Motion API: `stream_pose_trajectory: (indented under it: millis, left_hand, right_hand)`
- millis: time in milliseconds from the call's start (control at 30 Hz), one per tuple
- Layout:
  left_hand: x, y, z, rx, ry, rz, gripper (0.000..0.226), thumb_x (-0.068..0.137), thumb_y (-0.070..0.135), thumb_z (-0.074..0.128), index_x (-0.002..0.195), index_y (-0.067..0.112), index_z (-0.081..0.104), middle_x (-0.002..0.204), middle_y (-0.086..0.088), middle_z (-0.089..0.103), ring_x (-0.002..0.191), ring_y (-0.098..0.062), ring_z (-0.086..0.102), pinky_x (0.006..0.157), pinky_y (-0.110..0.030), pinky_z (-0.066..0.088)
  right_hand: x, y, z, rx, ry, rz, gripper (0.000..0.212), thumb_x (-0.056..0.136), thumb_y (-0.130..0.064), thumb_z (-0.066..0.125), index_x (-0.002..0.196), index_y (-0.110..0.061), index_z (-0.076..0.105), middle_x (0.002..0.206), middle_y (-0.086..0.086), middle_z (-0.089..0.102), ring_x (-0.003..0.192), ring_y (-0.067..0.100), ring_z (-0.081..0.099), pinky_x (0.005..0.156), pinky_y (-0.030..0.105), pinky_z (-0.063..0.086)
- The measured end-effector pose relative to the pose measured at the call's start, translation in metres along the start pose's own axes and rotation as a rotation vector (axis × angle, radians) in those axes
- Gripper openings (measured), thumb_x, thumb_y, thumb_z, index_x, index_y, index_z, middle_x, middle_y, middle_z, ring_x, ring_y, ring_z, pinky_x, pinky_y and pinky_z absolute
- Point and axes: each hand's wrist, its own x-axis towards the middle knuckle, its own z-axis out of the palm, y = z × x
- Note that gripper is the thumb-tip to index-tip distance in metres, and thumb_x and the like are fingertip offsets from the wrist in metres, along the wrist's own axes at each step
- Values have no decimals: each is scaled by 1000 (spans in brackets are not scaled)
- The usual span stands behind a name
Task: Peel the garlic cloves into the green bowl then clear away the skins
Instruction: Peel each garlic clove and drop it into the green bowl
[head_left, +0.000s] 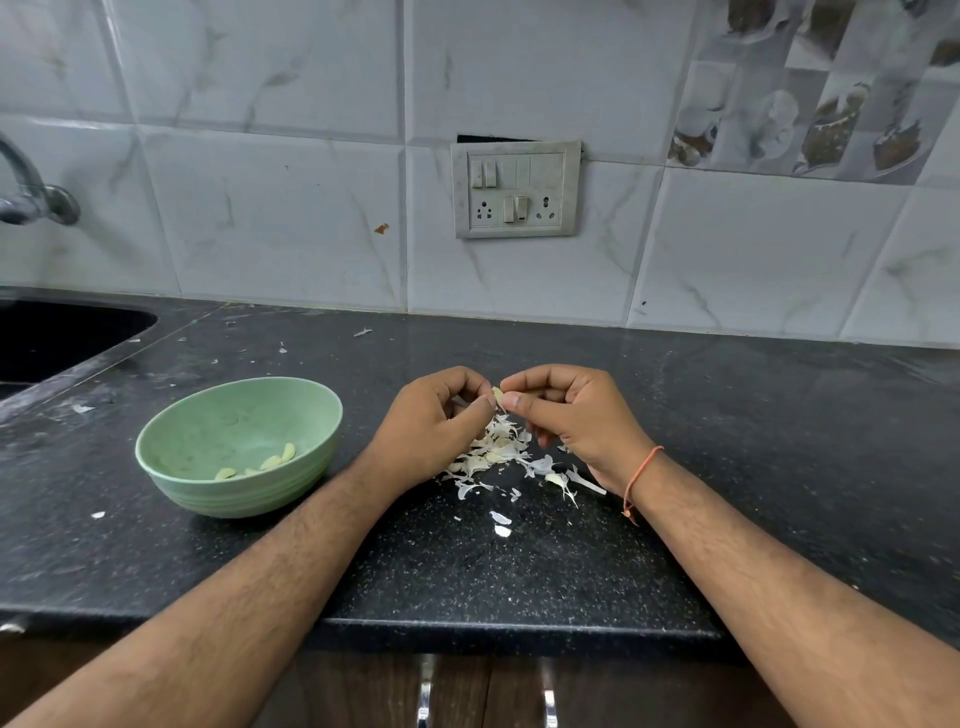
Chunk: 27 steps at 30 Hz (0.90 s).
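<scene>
While both hands (498, 410) pinch one garlic clove (497, 397) together, the green bowl (239, 447) sits at their 9 o'clock.

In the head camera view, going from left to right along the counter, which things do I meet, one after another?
Sink → green bowl with peeled cloves → left hand → garlic clove pinched between both hands, above the pile of skins → right hand → orange wrist thread.
</scene>
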Motion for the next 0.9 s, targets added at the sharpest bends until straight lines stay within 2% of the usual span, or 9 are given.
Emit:
stream_pose_trajectory:
  millis: [133,233,300,433,533,633,767,867,900]
  left_hand:
    - [-1,3,0,3,6,-4,12,101,31,71,93,23,73,76,-16,73,61,-25,61,62,-56,58]
    - [-1,4,-1,-11,13,-15,10,101,29,70,92,25,73,76,-16,73,67,-41,67,63,-59,59]
    - [-1,5,0,-9,10,-20,9,101,28,70,92,26,73,76,-16,72,71,-45,67,63,-59,59]
    - [-2,6,0,-7,0,-18,10,100,32,71,93,25,72,77,-17,72,66,-40,65,63,-59,58]
    - [-3,7,0,-1,3,-27,11,100,32,70,94,23,71,76,-16,72,63,-32,63,64,-58,58]
    - [-2,6,0,9,4,-38,10,100,30,69,94,23,70,76,-17,71,63,-32,62,64,-56,58]
    - [-2,3,0,5,38,-74,9,93,31,71,89,24,73,74,-18,72,59,-23,59,60,-37,53]
    - [0,4,1,8,92,-91,15,93,37,72,83,27,77,71,-13,73,58,-26,61,60,-34,53]
    - [1,3,0,20,107,-90,19,96,37,73,81,27,78,69,-10,73,57,-22,61,59,-32,52]
  right_hand:
    - [-2,0,0,-14,-21,-23,15,91,-12,83,106,-11,83,82,7,79,67,18,63,54,30,54]
    - [-4,-2,0,-32,-61,-39,22,87,-12,86,109,-13,82,94,7,81,78,18,70,56,30,56]
    - [-4,-2,0,-47,-63,-44,24,87,-11,86,110,-12,82,96,6,82,81,17,73,57,32,57]
    - [-3,0,0,-68,-28,-55,15,93,-13,82,107,-16,84,82,3,79,67,23,64,60,43,58]
    - [-2,0,0,-56,-17,-46,15,94,-11,80,108,-13,84,75,0,77,61,18,61,54,35,57]
    - [-1,0,0,-17,16,-51,16,94,-6,78,110,-10,83,84,11,80,65,16,63,54,28,56]
    - [1,1,-2,-42,33,-70,16,92,-8,81,108,-13,84,80,13,77,68,19,65,58,29,57]
    - [0,1,-4,-88,41,-96,15,91,-12,83,107,-14,84,83,5,80,69,13,67,62,29,58]
    - [0,1,-4,-97,47,-102,16,91,-12,84,107,-15,84,84,3,80,69,11,68,63,29,58]
